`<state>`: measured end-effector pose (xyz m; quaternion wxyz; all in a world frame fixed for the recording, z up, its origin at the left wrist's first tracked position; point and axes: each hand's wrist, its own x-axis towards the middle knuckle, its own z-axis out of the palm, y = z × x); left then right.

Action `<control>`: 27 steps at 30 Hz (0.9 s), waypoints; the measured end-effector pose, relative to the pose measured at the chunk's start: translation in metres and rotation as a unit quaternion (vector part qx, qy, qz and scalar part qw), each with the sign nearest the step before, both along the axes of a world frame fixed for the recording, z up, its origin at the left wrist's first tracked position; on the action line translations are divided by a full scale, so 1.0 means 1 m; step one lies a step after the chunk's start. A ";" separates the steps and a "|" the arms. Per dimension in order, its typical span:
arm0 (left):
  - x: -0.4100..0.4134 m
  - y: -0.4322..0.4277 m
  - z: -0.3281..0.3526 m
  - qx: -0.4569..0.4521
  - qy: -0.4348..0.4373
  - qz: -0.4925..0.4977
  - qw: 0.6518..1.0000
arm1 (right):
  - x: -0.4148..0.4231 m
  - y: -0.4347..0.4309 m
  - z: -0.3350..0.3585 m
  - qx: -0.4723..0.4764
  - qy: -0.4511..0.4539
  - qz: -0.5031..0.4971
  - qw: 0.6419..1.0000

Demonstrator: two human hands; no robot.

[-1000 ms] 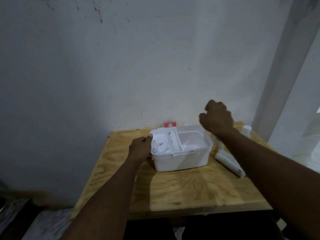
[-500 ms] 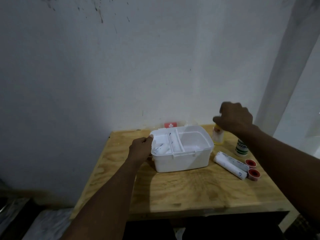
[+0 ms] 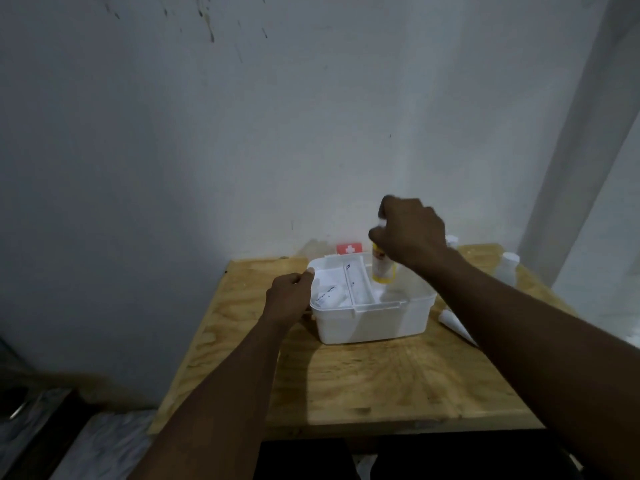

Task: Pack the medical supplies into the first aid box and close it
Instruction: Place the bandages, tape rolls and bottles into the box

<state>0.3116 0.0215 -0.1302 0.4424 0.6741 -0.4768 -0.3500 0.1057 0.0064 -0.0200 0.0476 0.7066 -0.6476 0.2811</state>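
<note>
A white first aid box [image 3: 374, 323] stands open on the wooden table [image 3: 381, 386], its lid with a red cross label [image 3: 349, 249] tipped back against the wall. My left hand [image 3: 289, 297] grips the box's left rim. My right hand [image 3: 410, 232] holds a white bottle with a yellow base [image 3: 382, 270] upright over the box's right compartment. White rolls [image 3: 329, 294] lie in the left compartment, and a narrow middle tray [image 3: 358, 284] divides the box.
To the right of the box, partly behind my right forearm, lie a white bandage roll [image 3: 450, 320] and two white bottles [image 3: 507, 268] near the table's right edge. A grey wall rises directly behind the table. Dark floor lies to the left.
My right hand picked up the yellow-based bottle from the table right of the box and carried it left over the box. My left hand stayed on the rim.
</note>
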 end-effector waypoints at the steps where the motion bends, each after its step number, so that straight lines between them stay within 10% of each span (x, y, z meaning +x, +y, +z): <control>1: 0.000 0.000 0.000 0.001 0.002 -0.001 1.000 | 0.001 -0.002 -0.010 0.014 0.004 0.005 1.000; 20: -0.003 0.006 0.007 0.007 0.007 -0.002 1.000 | 0.000 -0.018 -0.056 0.132 -0.035 0.085 0.987; 27: -0.003 0.005 0.008 -0.011 -0.052 0.017 0.998 | -0.026 -0.009 -0.037 0.035 -0.056 0.037 0.997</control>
